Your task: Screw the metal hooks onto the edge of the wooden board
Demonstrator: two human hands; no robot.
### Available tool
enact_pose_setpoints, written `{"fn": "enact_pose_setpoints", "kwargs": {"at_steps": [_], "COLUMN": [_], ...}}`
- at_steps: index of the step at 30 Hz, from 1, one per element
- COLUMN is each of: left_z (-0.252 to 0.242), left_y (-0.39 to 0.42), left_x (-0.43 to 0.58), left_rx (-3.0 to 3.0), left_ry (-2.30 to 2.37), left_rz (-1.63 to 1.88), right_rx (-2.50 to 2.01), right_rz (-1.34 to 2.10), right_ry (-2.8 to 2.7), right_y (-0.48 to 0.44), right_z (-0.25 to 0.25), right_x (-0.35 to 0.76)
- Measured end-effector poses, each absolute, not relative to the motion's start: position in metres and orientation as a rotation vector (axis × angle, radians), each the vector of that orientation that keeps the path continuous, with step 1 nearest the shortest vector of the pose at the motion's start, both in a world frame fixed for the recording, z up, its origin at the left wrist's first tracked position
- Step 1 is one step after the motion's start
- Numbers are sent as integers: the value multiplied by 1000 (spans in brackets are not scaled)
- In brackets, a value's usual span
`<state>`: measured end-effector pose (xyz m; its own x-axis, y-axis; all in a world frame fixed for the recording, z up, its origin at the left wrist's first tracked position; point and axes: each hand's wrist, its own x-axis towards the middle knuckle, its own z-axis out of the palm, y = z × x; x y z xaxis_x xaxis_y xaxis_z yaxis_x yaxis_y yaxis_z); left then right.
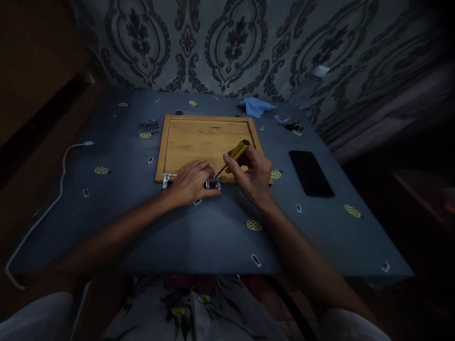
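Observation:
A wooden panel (209, 142) with a raised frame lies flat on the table. Along its near edge sit small silver metal brackets, one at the left corner (166, 181) and another metal bracket (217, 183) nearer the middle. My left hand (190, 182) rests over that edge, with thumb and forefinger closed about the middle metal fitting; its grip is partly hidden. In my right hand (252, 173) is a screwdriver (240, 149) with a yellow and black handle. It tilts down to the left, and its tip meets the middle bracket.
Loose small metal pieces (149, 126) lie left of the panel. A black phone (311, 173) is at the right. Behind are a blue cloth (256, 107), a clear bottle (307, 87) and a small dark object (294, 126). A white cable (63, 175) runs along the left.

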<state>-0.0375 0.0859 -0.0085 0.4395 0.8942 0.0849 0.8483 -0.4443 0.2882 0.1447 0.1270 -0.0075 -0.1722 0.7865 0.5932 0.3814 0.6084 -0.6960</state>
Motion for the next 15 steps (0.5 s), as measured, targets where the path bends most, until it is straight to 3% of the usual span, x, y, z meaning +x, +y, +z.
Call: {"fn": "enact_pose_setpoints", "kwargs": {"at_steps": [15], "left_z": [-16], "left_y": [88], "left_x": [-40], "left_rx": [2525], "left_ry": [1520], "left_rz": [382], "right_rx": [-943], "right_rz": [613], "right_ry": [-1777], "right_y": [126], "right_z": [1], "right_x": [144]}}
